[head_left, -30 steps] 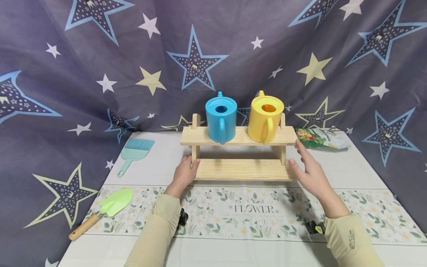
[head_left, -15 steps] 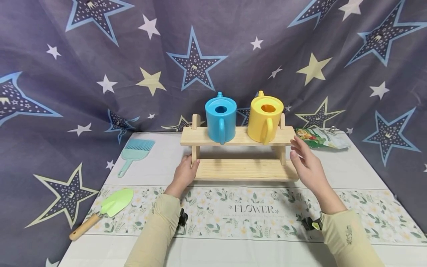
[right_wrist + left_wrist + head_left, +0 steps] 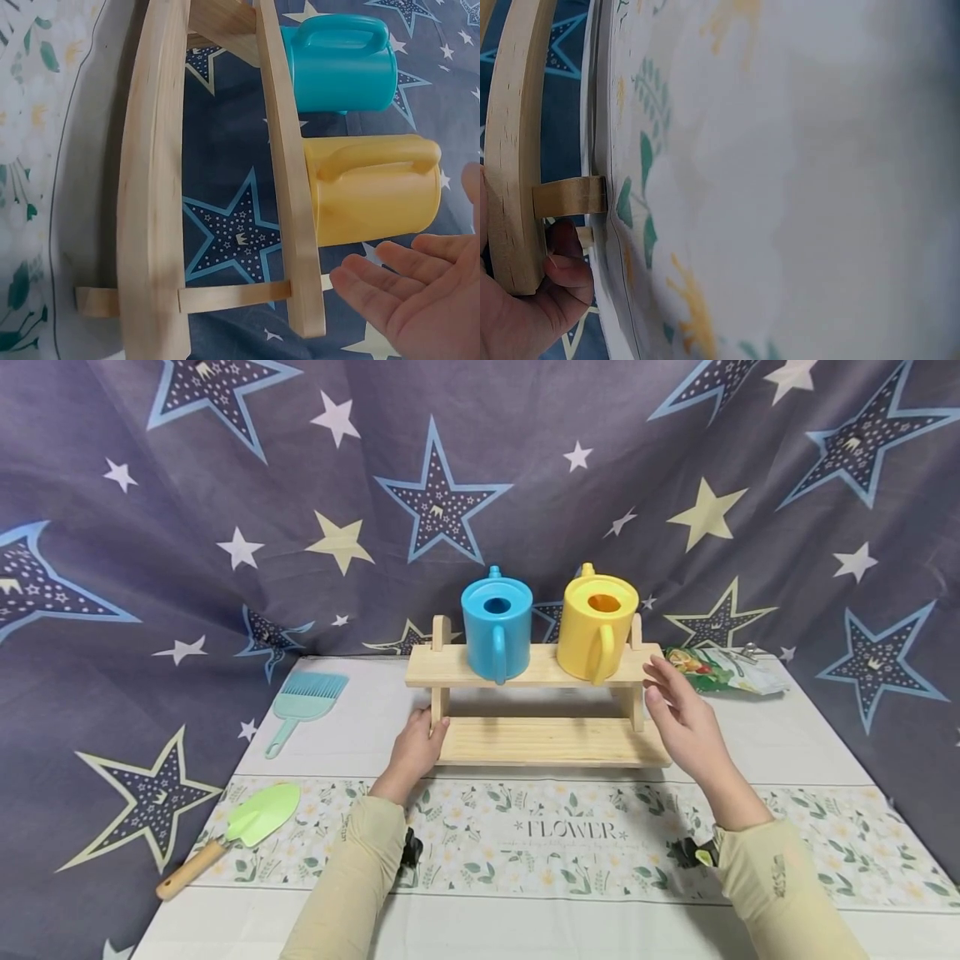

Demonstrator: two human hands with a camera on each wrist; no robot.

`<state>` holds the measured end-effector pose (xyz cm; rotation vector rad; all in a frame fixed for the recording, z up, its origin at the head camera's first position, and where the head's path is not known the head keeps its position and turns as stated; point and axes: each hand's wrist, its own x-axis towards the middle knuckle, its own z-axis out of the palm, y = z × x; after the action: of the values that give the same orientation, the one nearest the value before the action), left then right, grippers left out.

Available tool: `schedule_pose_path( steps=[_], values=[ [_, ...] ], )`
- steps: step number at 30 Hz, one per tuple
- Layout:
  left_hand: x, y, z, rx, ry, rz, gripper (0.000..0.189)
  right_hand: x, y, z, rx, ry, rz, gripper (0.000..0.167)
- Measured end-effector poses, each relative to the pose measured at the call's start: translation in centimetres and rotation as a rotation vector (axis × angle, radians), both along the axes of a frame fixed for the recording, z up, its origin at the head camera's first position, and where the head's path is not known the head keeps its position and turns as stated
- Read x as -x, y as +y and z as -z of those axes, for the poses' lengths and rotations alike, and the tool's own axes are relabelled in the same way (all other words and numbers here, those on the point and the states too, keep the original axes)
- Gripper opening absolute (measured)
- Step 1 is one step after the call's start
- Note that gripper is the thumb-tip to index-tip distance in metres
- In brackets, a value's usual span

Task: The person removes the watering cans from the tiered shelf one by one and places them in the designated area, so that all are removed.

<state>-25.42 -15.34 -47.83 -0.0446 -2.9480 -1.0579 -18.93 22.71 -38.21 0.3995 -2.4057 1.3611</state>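
A two-tier wooden shelf (image 3: pixel 553 742) stands at the back of the table. On its upper board are a blue watering can (image 3: pixel 498 628) and a yellow watering can (image 3: pixel 597 627), both upright with handles facing me. My left hand (image 3: pixel 415 747) grips the left end of the lower board; in the left wrist view, curled fingers (image 3: pixel 570 271) hold its underside. Beside the right end, my right hand (image 3: pixel 692 731) is held with fingers extended, near the upper board. In the right wrist view its fingers (image 3: pixel 382 289) are close to the yellow can and appear apart from it.
A light blue brush and dustpan (image 3: pixel 306 703) lies at the back left. Nearer me is a green trowel (image 3: pixel 262 814) with a wooden handle. Behind my right hand lies a clipped green and white bag (image 3: pixel 723 671). A star-patterned curtain (image 3: pixel 480 460) borders the table (image 3: pixel 570 927).
My right hand has shifted slightly left and up along the shelf's right end, from the lower board towards the upper one. My left hand, the shelf and both cans have stayed put.
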Motion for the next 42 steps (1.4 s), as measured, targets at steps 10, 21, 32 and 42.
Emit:
schedule_pose_path(
  steps=[10, 21, 32, 42],
  values=[
    [-0.1, 0.1, -0.3, -0.005, -0.007, -0.007, 0.052, 0.6, -0.8, -0.4, 0.018, -0.008, -0.015, 0.051],
    [-0.1, 0.1, -0.4, 0.015, -0.005, -0.018, 0.052, 1.3, -1.7, -0.3, 0.086, -0.007, -0.048, 0.058],
    [-0.2, 0.2, -0.2, 0.020, -0.011, -0.031, 0.052, 2.0, -2.7, -0.4, 0.123, -0.011, -0.034, 0.057],
    [-0.2, 0.3, -0.1, 0.014, -0.015, -0.043, 0.051, 2.5, -3.5, -0.6, 0.149, -0.034, -0.017, 0.055]
  ],
)
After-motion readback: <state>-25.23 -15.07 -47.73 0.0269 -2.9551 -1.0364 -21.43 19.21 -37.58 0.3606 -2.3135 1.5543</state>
